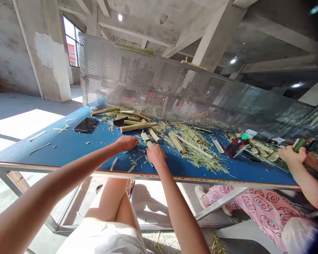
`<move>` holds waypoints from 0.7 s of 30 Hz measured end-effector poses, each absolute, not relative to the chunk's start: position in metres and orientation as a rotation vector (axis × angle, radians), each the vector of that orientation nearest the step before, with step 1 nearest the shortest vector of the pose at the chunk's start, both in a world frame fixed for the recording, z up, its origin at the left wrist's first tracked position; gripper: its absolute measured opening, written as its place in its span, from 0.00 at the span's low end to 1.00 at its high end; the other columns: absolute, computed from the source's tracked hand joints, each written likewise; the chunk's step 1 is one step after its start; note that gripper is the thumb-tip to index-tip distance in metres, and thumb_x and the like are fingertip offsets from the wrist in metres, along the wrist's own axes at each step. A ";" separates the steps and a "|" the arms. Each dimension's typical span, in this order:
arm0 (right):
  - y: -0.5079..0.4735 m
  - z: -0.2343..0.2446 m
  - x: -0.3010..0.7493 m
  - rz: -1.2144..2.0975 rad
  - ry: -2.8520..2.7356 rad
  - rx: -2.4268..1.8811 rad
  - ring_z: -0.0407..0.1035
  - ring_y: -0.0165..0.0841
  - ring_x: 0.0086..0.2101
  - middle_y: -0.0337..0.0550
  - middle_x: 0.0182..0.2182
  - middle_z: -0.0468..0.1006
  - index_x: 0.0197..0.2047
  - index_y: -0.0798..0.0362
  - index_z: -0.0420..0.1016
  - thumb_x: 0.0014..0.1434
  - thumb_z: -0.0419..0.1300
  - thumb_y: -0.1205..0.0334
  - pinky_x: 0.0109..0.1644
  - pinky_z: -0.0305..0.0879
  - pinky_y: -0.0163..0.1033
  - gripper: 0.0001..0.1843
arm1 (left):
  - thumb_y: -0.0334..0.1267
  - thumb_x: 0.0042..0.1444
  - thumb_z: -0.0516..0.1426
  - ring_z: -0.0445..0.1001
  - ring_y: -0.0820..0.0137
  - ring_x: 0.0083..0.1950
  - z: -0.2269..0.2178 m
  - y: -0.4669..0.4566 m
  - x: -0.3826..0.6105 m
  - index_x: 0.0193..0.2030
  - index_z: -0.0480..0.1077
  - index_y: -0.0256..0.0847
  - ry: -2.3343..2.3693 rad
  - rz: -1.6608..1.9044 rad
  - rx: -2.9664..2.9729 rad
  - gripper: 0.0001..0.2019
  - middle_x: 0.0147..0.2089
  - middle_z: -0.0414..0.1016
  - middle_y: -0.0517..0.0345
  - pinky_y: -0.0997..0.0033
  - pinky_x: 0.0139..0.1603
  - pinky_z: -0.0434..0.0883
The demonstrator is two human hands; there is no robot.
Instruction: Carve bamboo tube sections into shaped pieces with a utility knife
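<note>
Over the near half of the blue bench (69,146), the left hand (125,143) is curled into a fist. A thin dark tip pokes out of it toward 3 o'clock; what it is cannot be told. Just beside it, the right hand (155,154) is wrapped around the near end of a short bamboo piece (145,138), which lies on the bench and points to 11 o'clock.

At 12 o'clock more cut bamboo lengths (136,126) lie heaped, and pale shavings (201,155) spread toward 3 o'clock. At 10 o'clock a dark phone (85,124) lies flat, its screen blank. At 3 o'clock a dark red packet (235,147) with a green-and-white end lies on its side; neither its label nor its contents can be read. Small print along the bench's front edge is too fine to read.

Farther at 3 o'clock, a co-worker's hand (291,154) grips a green stalk (300,144). A perforated metal screen (175,88) backs the bench.
</note>
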State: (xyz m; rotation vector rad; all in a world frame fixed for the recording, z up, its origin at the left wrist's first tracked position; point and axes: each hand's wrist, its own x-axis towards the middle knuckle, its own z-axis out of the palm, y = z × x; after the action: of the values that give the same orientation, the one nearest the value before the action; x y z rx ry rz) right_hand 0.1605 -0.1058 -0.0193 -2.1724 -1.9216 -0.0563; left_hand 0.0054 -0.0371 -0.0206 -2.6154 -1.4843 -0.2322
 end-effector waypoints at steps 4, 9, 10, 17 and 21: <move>-0.106 -0.020 0.162 -0.039 -1.934 -2.150 0.70 0.43 0.45 0.63 0.45 0.72 0.48 0.65 0.68 0.61 0.50 0.59 0.46 0.62 0.39 0.18 | 0.49 0.63 0.39 0.76 0.52 0.38 -0.018 -0.034 0.008 0.39 0.73 0.31 -1.507 -0.204 -2.602 0.27 0.34 0.75 0.35 0.59 0.35 0.69; -0.103 -0.017 0.164 0.026 -1.936 -2.137 0.70 0.44 0.45 0.64 0.45 0.73 0.48 0.65 0.68 0.61 0.51 0.58 0.44 0.62 0.40 0.19 | 0.49 0.63 0.41 0.75 0.54 0.40 -0.016 -0.029 0.011 0.43 0.71 0.30 -1.547 -0.171 -2.569 0.25 0.37 0.75 0.37 0.57 0.38 0.70; -0.103 -0.016 0.164 0.046 -1.934 -2.137 0.71 0.44 0.44 0.63 0.44 0.73 0.48 0.64 0.68 0.61 0.51 0.58 0.43 0.63 0.40 0.19 | 0.49 0.63 0.42 0.75 0.56 0.41 -0.017 -0.027 0.012 0.44 0.70 0.30 -1.562 -0.165 -2.560 0.24 0.37 0.75 0.39 0.57 0.39 0.70; -0.128 -0.009 0.169 0.093 -1.955 -2.113 0.73 0.43 0.40 0.59 0.38 0.77 0.42 0.58 0.73 0.61 0.48 0.59 0.40 0.65 0.40 0.16 | 0.43 0.60 0.54 0.71 0.67 0.45 -0.002 0.001 0.001 0.49 0.66 0.35 -1.731 -0.144 -2.440 0.15 0.47 0.70 0.51 0.59 0.46 0.71; -0.136 -0.007 0.178 0.075 -1.933 -2.153 0.72 0.44 0.42 0.61 0.40 0.76 0.45 0.61 0.71 0.59 0.50 0.62 0.42 0.66 0.41 0.16 | 0.44 0.62 0.50 0.72 0.64 0.45 0.027 0.016 -0.011 0.48 0.67 0.32 -1.753 -0.243 -2.361 0.17 0.46 0.71 0.46 0.58 0.46 0.70</move>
State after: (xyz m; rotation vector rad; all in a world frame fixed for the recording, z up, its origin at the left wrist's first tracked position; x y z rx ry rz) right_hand 0.1781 -0.1364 -0.0068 -2.1529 -1.9334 0.0754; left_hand -0.0115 0.0162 0.0271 -2.3615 -1.7532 -0.2427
